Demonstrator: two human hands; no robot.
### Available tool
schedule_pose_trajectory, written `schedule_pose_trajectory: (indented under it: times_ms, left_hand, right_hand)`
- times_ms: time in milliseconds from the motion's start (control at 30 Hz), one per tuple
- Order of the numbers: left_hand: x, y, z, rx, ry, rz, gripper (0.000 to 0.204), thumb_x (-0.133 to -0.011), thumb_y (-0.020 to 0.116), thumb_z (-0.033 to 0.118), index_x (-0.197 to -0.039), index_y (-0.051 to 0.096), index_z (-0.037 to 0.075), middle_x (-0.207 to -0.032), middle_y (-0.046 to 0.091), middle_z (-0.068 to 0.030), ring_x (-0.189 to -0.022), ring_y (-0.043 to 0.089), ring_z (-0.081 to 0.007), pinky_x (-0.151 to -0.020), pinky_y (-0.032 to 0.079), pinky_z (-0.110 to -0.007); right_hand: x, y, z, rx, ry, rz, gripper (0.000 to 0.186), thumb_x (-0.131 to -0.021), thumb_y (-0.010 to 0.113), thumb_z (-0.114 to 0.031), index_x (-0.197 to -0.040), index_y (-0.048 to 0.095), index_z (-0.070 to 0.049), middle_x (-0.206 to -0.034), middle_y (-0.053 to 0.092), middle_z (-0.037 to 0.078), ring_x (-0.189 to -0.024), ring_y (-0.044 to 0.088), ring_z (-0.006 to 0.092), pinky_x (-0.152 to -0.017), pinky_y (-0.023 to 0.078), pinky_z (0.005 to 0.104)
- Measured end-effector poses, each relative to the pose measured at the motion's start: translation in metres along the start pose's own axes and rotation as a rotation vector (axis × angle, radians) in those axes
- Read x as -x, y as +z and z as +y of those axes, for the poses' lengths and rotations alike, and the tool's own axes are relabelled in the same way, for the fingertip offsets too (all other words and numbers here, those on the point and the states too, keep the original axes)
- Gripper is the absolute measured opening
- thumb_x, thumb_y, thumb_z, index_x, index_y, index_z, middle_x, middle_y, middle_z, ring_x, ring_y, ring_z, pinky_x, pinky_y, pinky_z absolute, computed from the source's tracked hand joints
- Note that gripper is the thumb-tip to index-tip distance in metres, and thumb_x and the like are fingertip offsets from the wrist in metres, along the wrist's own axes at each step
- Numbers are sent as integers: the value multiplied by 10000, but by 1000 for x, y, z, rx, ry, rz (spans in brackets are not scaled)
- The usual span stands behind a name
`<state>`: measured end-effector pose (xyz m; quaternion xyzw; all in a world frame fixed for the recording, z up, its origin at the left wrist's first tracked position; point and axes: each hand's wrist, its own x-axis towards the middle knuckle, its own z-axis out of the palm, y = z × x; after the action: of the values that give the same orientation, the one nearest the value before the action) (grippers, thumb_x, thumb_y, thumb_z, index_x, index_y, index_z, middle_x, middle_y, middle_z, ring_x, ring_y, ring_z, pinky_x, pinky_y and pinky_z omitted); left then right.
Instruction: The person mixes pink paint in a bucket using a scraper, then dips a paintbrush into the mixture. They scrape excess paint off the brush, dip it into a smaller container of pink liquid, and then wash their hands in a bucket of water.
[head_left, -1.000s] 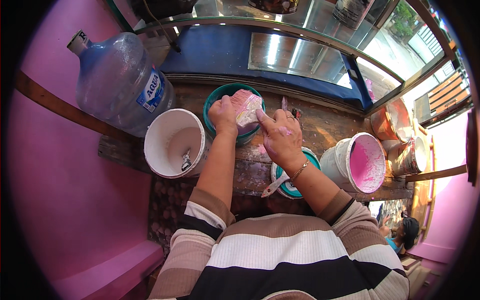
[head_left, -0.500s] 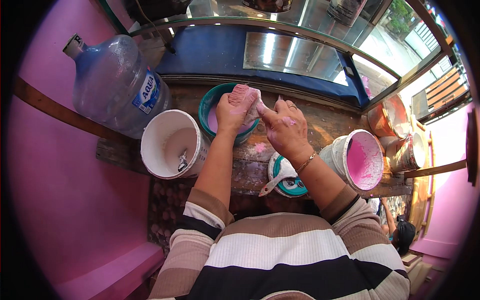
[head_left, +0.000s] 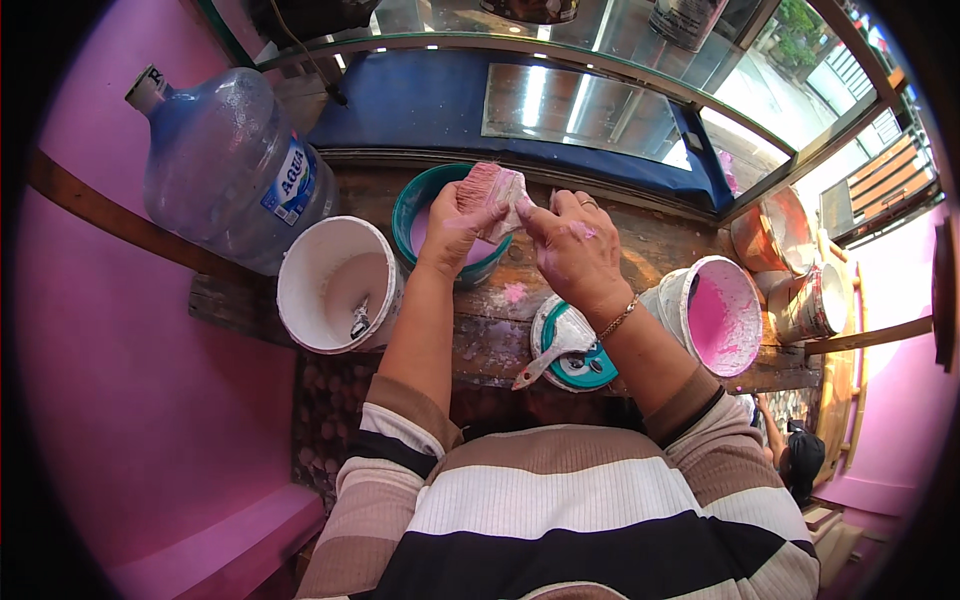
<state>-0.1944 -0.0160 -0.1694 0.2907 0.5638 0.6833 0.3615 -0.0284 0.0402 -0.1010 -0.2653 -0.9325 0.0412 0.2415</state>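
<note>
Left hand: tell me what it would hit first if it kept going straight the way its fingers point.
The left hand already grips the pink-stained brush. Beyond it, probably the blue-lined glass cabinet behind the teal bucket, though depth is unclear.

Blue-white label (head_left: 291, 180) on water jug (head_left: 215, 165), upper left.

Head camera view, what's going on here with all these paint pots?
A person in a striped top holds a wide paintbrush with pink-stained bristles in both hands, the left hand and right hand, above a teal bucket of pale pink paint. On the wooden bench stand a white bucket on the left and a pink-coated bucket on the right. A second brush lies on a teal lid.
</note>
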Motion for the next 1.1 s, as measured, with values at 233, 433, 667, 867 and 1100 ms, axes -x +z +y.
schedule_pose_trajectory:
  times_ms: [233,433,667,867,1100]
  left_hand:
    - [-12,-14,-23,15,-8,164,248,-824,730,133,-955,592,-26,-904,649,-68,-806,625,-117,-720,513,-264]
    - [-5,0,-7,219,-49,6,186,-870,654,95,-989,585,-31,-950,656,-99,-784,653,-175,-715,545,-306]
    - [-18,-2,-12,-619,-198,381,288,-846,655,234,-864,631,-52,-875,676,-131,-799,651,-209,-687,485,-346]
    - [-31,-28,-66,-767,-156,229,334,-835,624,274,-953,663,-36,-933,674,-212,-911,645,-350,-802,486,-391]
    - [-22,-10,-20,66,-449,218,285,-881,590,282,-1053,642,61,-1007,631,-33,-895,579,-139,-781,438,-300]
  right_hand:
    - [5,7,-5,-44,5,-2,259,-765,626,-160,-1012,701,-189,-825,558,83,-855,571,274,-718,464,393]
    - [-2,2,6,40,-61,65,196,-807,656,-205,-998,701,-198,-768,516,59,-794,556,254,-681,462,374]
    - [-25,8,12,49,-196,-207,127,-790,621,-196,-874,715,-180,-775,573,58,-828,589,253,-713,476,366]
    - [-81,21,-27,192,-430,-411,165,-757,565,-167,-740,717,-106,-789,682,83,-808,647,260,-684,501,366]
    - [-95,55,-15,230,-478,-520,179,-788,560,-175,-767,722,-103,-825,700,105,-819,679,280,-700,527,371]
